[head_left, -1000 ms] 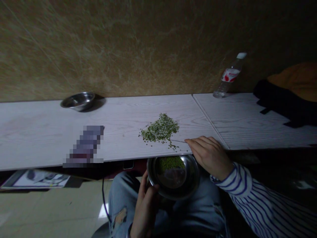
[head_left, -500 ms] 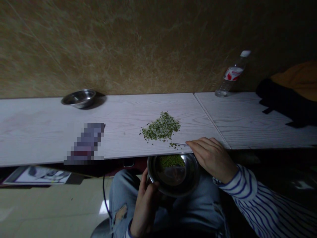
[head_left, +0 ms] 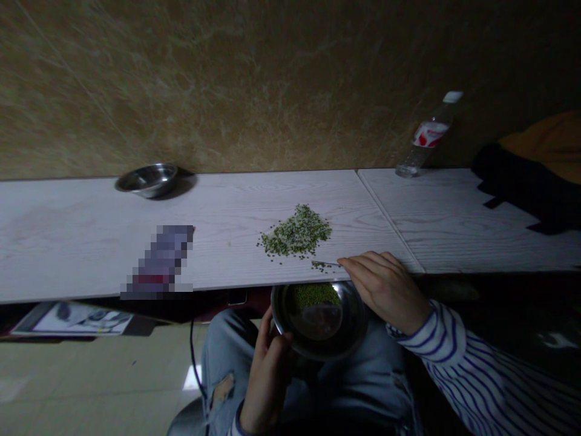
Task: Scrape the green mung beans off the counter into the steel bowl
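Note:
My left hand (head_left: 270,363) grips the left rim of a metal bowl (head_left: 354,339), held just below the table's front edge. Small green beans (head_left: 315,295), mung beans by their look, lie in the bowl's far side. In my right hand (head_left: 379,284), closed near the table edge, is a thin metal tool (head_left: 320,262); its kind is hard to make out. Its tip lies beside a few loose beans (head_left: 323,267). Behind them, a pile of green beans mixed with white grains (head_left: 297,233) spreads over the tabletop.
On the white wood-grain table (head_left: 227,206) a second metal bowl (head_left: 149,181) stands at the back left. A blurred-out flat object (head_left: 161,260) lies in front of it. To the right are a plastic bottle (head_left: 426,136) and a dark and orange cloth item (head_left: 535,175). A wall (head_left: 272,79) closes the back.
The thin tool and my right hand have shifted very slightly left against the table. My left hand and the bowl stay put; the view moves a touch.

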The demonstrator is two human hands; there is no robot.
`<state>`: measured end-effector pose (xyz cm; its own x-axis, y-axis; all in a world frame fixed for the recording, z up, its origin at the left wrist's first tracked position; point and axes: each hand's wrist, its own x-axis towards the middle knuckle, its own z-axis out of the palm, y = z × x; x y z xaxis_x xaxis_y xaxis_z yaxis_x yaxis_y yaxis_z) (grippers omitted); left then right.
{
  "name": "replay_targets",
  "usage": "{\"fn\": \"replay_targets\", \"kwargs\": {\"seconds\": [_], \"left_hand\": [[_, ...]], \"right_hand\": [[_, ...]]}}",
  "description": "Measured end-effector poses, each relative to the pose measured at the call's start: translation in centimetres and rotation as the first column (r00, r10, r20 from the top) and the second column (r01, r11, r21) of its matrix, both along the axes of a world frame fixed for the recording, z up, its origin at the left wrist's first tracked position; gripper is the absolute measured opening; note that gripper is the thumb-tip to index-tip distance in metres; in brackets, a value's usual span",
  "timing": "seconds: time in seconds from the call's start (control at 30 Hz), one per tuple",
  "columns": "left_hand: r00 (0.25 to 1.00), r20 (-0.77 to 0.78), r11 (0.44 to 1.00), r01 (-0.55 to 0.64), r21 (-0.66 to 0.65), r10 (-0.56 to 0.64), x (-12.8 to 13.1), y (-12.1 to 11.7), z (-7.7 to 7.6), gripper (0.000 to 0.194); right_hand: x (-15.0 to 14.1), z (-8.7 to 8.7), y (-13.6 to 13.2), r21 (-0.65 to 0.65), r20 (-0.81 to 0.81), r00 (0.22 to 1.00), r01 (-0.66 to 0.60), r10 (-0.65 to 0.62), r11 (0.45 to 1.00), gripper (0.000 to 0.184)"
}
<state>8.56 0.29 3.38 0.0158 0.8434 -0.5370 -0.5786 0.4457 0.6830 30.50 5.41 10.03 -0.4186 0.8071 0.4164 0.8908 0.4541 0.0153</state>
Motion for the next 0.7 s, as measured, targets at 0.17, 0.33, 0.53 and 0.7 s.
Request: {"fn": "replay_targets", "kwargs": {"seconds": [0.17, 0.33, 0.53, 0.7], "left_hand": [[1.000, -0.016, 1.000, 0.006, -0.027, -0.007, -0.3, 0.0, -0.1, 0.076], [1.000, -0.010, 0.999, 0.005, -0.040, -0.005, -0.5, -0.1, -0.2, 0.073], [1.000, 0.014, 1.000, -0.017, 0.001, 0.017, -0.2, -0.1, 0.1, 0.075], [0.998, 0.066, 1.000, 0.002, 0.013, -0.002, -0.4, -0.2, -0.2, 0.074]], "right_hand": [[-0.3, 0.1, 0.1, 0.005, -0.022, 1.000, -0.019, 0.019, 1.000, 0.023], [-0.4, 0.1, 0.4, -0.010, -0.030, 0.999, -0.040, 0.039, 0.999, 0.024], [-0.8, 0.2, -0.2, -0.042, -0.039, 0.995, -0.092, 0.090, 0.995, 0.023], [-0.9, 0.3, -0.8, -0.038, -0.047, 0.990, -0.134, 0.132, 0.990, 0.022]]}}
